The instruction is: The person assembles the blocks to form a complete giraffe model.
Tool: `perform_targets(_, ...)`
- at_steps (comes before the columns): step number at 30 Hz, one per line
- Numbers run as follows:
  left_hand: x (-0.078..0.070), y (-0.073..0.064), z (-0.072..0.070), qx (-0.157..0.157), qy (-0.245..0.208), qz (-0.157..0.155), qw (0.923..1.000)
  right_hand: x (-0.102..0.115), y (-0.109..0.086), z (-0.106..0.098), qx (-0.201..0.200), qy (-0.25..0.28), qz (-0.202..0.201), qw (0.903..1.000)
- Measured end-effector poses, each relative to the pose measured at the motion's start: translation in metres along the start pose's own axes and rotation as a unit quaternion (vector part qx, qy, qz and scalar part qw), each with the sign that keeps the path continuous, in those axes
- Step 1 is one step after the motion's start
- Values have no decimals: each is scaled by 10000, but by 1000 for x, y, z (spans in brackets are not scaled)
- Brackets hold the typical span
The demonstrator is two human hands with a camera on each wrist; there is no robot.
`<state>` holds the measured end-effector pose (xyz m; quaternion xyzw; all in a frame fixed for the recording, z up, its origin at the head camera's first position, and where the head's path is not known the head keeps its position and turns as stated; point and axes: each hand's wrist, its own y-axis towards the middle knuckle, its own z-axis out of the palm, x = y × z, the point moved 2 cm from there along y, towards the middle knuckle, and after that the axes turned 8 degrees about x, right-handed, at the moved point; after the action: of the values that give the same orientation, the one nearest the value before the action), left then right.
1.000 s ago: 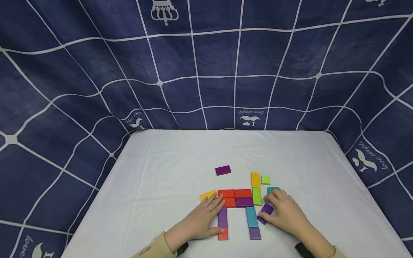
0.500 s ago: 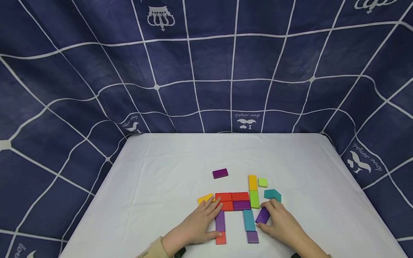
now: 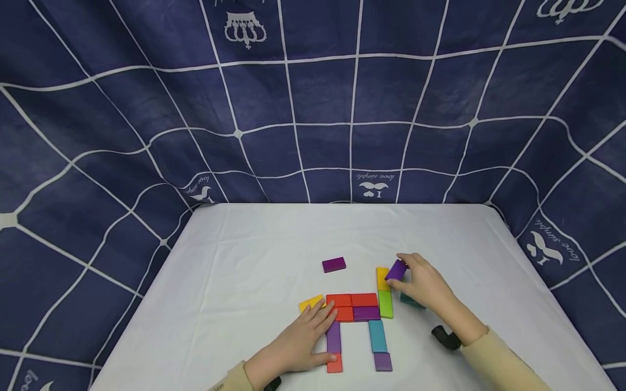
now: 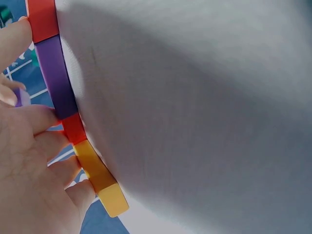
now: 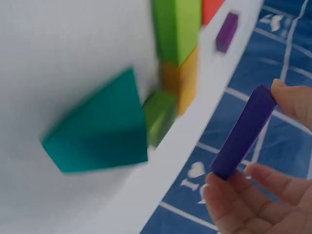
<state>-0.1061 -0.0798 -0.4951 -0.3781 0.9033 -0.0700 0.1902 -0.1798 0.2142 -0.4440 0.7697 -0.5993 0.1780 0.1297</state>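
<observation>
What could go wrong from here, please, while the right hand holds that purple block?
The purple block, pinched by its ends, could slip and fall. The right hand might bump the yellow block close by. The left hand touches a red block, so a twitch could shift it.

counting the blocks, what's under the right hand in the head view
Part of a teal block shows beneath the right hand; the rest is covered. The small green block cannot be made out there, but the right wrist view shows it.
</observation>
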Motion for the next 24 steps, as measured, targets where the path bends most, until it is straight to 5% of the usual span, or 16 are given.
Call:
perform_targets(11,2,-2,2,-50,25,48,10000,-23,79,10,1059,316,483,9927)
perform_targets(18,1,-1,1,0,-64,53,10000,-30,90,25,1492,-159,415,9878)
perform_targets(24,1,-2,-2,-39,9,36,10000,-30,89,21,1654,118,699,9837)
